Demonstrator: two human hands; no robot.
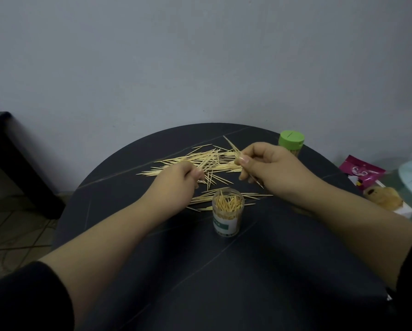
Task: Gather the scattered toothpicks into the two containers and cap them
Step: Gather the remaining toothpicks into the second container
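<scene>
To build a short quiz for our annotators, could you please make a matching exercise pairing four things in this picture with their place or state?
Things:
1. clear jar
2. green-lidded jar
3. right hand
4. pink packet

Places or states:
a. beyond the round table's right edge
b. uncapped, upright, partly filled
c. pinching a bundle of toothpicks
d. capped, at the table's far right

Pairs: 1-b; 2-d; 3-c; 4-a.
</scene>
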